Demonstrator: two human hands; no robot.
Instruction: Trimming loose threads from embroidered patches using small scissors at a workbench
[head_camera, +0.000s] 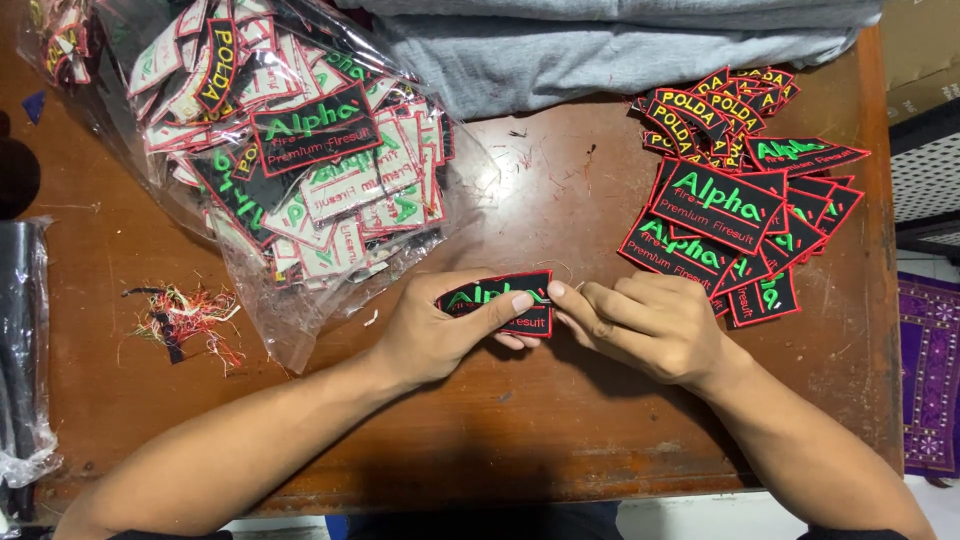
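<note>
one black embroidered patch (497, 301) with a red border sits pinched between both hands over the wooden table (560, 420). left hand (440, 335) clamps it flat, thumb on top, steadying it; right hand (640, 325) closes fingertips at its right edge, on something too small to tell. clear bag of patches (290, 150) waits upper left, loose patch pile (740, 200) right, thread scraps (185, 320) left.

Between the fingers (522, 300), the embroidered patch (497, 296) is black with green lettering and a red border. Right of them, the loose patches (735, 205) match, some lettered yellow. The tabletop (540, 420) is reddish-brown; the folded cloth (600, 50) is grey.
</note>
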